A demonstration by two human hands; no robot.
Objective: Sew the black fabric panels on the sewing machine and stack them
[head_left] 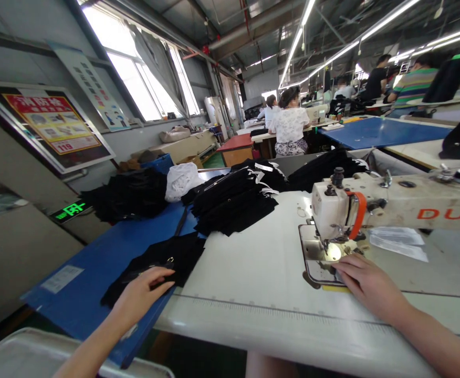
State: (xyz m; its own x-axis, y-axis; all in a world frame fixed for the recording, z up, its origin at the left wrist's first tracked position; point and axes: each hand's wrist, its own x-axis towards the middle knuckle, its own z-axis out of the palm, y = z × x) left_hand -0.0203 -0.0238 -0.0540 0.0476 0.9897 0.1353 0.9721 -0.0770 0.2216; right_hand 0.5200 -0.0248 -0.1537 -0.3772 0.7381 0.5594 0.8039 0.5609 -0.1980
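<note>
Head view: L hand (141, 294) is at the near edge of a black cloth piece (185, 252) w/ a small metal ring (170, 260), lying on the blue desk (96, 252). Thumb & index stand slightly apart, nothing seen b/w them, so that hand looks released; other fingers curl under, partly hidden. R hand (372, 281) is low over the needle plate (312, 251) of the sewing machine (391, 197), fingertips bunched near the lit needle area. Can't tell if it grips anything, tips too small/overlapped.

Black cloth piece sits L of the white desk (246, 268), its R end by the seam b/w both surfaces. Stack of black pieces (233, 210) w/ white edges lies just behind it; white bundle (183, 181) & black heap (129, 194) further back L. White strips (397, 242) lie R of the needle area, behind R hand. Person in white top (289, 126) sits well apart, in bkgd.

Step, as a guess: handling b/w pieces, L hand at the cloth, R hand by the needle; no cloth clearly seen under the needle. Next move, if L hand takes the piece, calls for a light pinch on the top layer only, kept flat, w/ R fingertips clear of the needle.
</note>
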